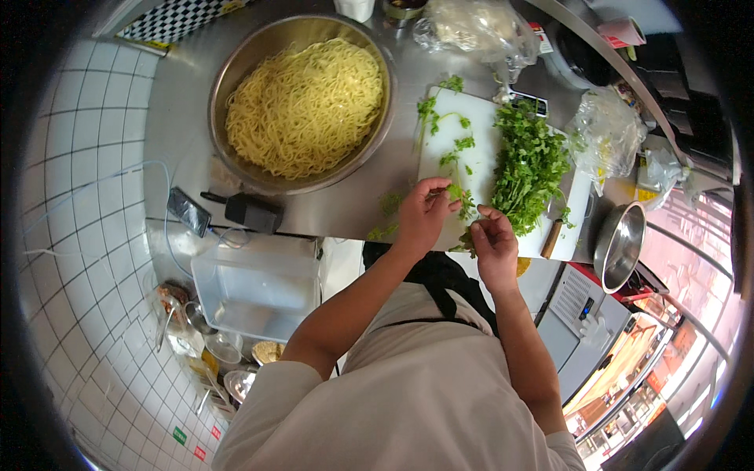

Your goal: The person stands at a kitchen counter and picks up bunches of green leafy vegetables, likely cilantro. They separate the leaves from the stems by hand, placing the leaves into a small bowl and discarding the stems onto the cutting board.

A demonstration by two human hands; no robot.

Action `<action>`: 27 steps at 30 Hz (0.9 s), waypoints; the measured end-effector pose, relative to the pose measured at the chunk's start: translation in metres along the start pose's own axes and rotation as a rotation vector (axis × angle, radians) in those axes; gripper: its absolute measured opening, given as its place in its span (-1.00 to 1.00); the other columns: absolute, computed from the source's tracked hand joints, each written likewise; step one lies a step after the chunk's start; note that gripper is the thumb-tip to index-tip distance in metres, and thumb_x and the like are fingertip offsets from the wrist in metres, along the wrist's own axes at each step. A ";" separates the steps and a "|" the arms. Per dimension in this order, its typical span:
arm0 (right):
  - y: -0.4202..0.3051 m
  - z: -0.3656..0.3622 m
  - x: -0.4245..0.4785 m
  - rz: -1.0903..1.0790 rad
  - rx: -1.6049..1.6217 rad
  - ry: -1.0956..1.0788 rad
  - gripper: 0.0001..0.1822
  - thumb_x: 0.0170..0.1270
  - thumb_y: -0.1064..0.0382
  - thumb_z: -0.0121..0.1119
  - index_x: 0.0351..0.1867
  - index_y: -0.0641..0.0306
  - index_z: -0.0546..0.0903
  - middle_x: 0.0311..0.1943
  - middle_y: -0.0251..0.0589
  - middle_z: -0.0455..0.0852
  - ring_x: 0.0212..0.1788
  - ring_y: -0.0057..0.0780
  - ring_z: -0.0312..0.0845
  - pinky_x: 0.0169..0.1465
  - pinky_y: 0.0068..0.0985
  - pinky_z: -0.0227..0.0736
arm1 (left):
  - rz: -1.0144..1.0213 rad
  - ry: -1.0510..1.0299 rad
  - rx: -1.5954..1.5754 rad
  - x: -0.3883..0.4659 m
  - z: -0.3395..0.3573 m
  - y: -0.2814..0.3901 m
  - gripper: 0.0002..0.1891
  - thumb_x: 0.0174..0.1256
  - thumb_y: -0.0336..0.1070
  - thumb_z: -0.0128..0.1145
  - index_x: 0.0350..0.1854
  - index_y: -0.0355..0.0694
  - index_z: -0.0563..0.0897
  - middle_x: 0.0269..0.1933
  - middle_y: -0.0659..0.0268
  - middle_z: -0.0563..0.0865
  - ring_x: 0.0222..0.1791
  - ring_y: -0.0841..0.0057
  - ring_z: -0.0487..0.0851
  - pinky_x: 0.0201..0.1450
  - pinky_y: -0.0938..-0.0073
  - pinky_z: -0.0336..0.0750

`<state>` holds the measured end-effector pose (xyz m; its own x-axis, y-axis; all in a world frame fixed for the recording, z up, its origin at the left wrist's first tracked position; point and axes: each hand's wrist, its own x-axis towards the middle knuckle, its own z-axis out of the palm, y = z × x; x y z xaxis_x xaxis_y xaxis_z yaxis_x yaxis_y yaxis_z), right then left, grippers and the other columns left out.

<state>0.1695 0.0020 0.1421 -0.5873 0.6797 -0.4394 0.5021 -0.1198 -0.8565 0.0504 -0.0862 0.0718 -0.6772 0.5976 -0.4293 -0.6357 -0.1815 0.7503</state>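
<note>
Over the front edge of a white cutting board (483, 112), my left hand (421, 218) pinches a sprig of leafy herb, likely cilantro (456, 192). My right hand (496, 244) sits close beside it, thumb against fingers on a darker, wilted-looking bit of leaf (465, 242). A large heap of the same green herb (527, 165) covers the board's right half, just beyond my right hand. Loose sprigs (462, 143) lie scattered on the left half. A wooden-handled knife (551, 238) rests at the board's right, its blade partly hidden by herbs.
Left of the board stands a large steel bowl (213, 118) of yellow noodles (306, 112). A black box-shaped device (253, 213) and a phone (188, 211) with a cable lie nearer. Plastic bags (609, 132) and a small steel bowl (618, 250) are at right; a clear plastic tub (259, 321) sits lower left.
</note>
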 end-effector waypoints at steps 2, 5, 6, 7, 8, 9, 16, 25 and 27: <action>0.000 -0.008 0.002 -0.075 -0.003 0.065 -0.61 0.45 0.44 0.23 0.27 0.32 0.53 -0.26 -0.30 0.72 -0.26 -0.66 0.57 -0.12 -0.61 0.53 | -0.092 -0.037 -0.095 0.002 0.012 0.004 -0.79 0.57 -0.44 0.08 0.15 -0.35 0.55 0.06 0.20 0.65 -0.01 0.43 0.74 0.15 0.30 0.73; -0.027 -0.020 0.004 -0.185 -0.187 0.097 -0.57 0.42 0.44 0.28 0.29 0.32 0.52 -0.24 -0.23 0.73 -0.26 -0.64 0.62 -0.16 -0.56 0.58 | -0.124 -0.114 -0.139 0.005 0.031 0.010 -0.80 0.55 -0.46 0.10 0.12 -0.36 0.55 0.06 0.22 0.66 0.01 0.46 0.73 0.18 0.35 0.69; -0.033 -0.024 0.006 -0.293 -0.282 0.132 -0.56 0.37 0.45 0.33 0.26 0.30 0.56 -0.20 -0.11 0.76 -0.29 -0.49 0.70 -0.18 -0.48 0.62 | -0.116 -0.146 -0.136 0.005 0.038 0.013 -0.81 0.55 -0.47 0.11 0.10 -0.36 0.56 0.05 0.24 0.68 0.01 0.49 0.73 0.18 0.39 0.68; -0.041 -0.028 0.009 -0.349 -0.352 0.132 -0.57 0.35 0.46 0.33 0.24 0.30 0.58 -0.20 -0.09 0.76 -0.28 -0.42 0.72 -0.17 -0.46 0.63 | -0.077 -0.195 -0.033 0.005 0.044 0.016 -0.82 0.54 -0.47 0.13 0.09 -0.35 0.56 0.03 0.25 0.69 0.01 0.52 0.72 0.17 0.44 0.66; -0.050 -0.033 0.012 -0.405 -0.423 0.133 -0.58 0.33 0.47 0.34 0.22 0.29 0.60 -0.19 -0.07 0.76 -0.28 -0.35 0.73 -0.17 -0.44 0.63 | -0.035 -0.243 0.069 0.004 0.049 0.019 -0.82 0.53 -0.48 0.15 0.08 -0.35 0.57 0.02 0.27 0.70 0.02 0.56 0.71 0.16 0.48 0.64; -0.058 -0.038 0.014 -0.460 -0.492 0.134 -0.58 0.31 0.48 0.34 0.20 0.29 0.62 -0.19 -0.05 0.76 -0.27 -0.28 0.74 -0.16 -0.42 0.64 | 0.010 -0.293 0.173 0.002 0.057 0.025 -0.82 0.51 -0.48 0.17 0.07 -0.34 0.58 0.00 0.28 0.71 0.02 0.59 0.71 0.15 0.52 0.62; -0.055 -0.073 0.004 -0.284 0.228 0.308 -0.91 0.45 0.44 0.27 -0.08 0.32 0.71 -0.22 -0.35 0.73 -0.26 -0.60 0.54 -0.16 -0.59 0.49 | 0.057 -0.478 -0.074 -0.017 0.115 0.068 -0.73 0.46 -0.60 0.16 0.14 -0.33 0.53 0.02 0.28 0.69 0.12 0.54 0.68 0.25 0.48 0.56; -0.072 -0.135 -0.037 -0.099 0.951 0.106 -0.87 0.55 0.35 0.16 -0.03 0.29 0.69 -0.15 -0.25 0.80 -0.19 -0.53 0.67 -0.09 -0.51 0.58 | -0.240 -0.775 0.280 -0.015 0.174 0.102 -0.74 0.57 -0.35 0.12 0.20 -0.24 0.62 -0.06 0.33 0.74 0.00 0.66 0.69 -0.06 0.59 0.57; -0.068 -0.143 -0.041 -0.127 0.911 0.190 -0.87 0.54 0.37 0.17 -0.02 0.30 0.70 -0.15 -0.26 0.80 -0.17 -0.54 0.68 -0.09 -0.51 0.59 | -0.294 -0.832 0.336 -0.017 0.188 0.105 -0.75 0.57 -0.33 0.12 0.18 -0.23 0.62 -0.07 0.33 0.74 -0.15 0.63 0.75 -0.19 0.61 0.59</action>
<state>0.2504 0.0857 0.2572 -0.4497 0.8236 -0.3455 -0.2960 -0.5024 -0.8124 0.0649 0.0310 0.2528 0.0578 0.9727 -0.2248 -0.5111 0.2223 0.8303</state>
